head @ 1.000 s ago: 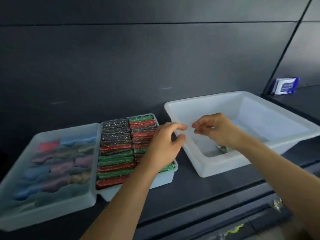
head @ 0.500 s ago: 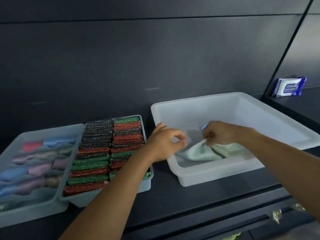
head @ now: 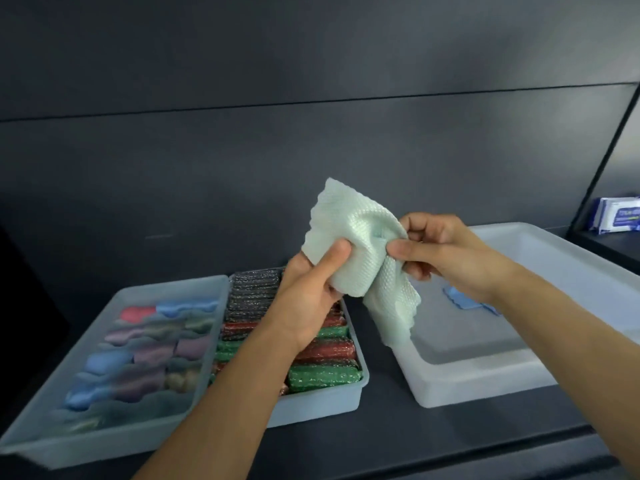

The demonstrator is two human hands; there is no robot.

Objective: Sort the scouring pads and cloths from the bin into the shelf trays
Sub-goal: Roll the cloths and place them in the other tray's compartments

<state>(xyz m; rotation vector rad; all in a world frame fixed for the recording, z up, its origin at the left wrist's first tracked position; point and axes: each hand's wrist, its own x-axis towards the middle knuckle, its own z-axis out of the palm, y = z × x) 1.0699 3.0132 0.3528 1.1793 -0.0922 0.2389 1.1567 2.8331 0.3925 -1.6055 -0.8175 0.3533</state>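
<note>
Both hands hold a pale green textured cloth (head: 360, 233) up in the air between the trays and the bin. My left hand (head: 311, 289) grips its lower left part, thumb on top. My right hand (head: 440, 247) pinches its right edge, and a loose end hangs down below. The white bin (head: 485, 382) stands at the right with a blue cloth (head: 460, 299) lying inside, partly hidden by my right wrist. The middle tray (head: 322, 400) holds rows of red, green and black scouring pads (head: 322, 375). The left tray (head: 41, 441) holds rolled cloths in pastel colours.
All three containers stand on a dark shelf (head: 381, 434) against a dark panelled wall. A blue and white wipes packet (head: 620, 216) sits on a neighbouring shelf at the far right. A strip of bare shelf runs between the middle tray and the bin.
Both hands reached into the bin, took hold of the green cloth and lifted it up out of the bin. The camera view moved closer and leftward.
</note>
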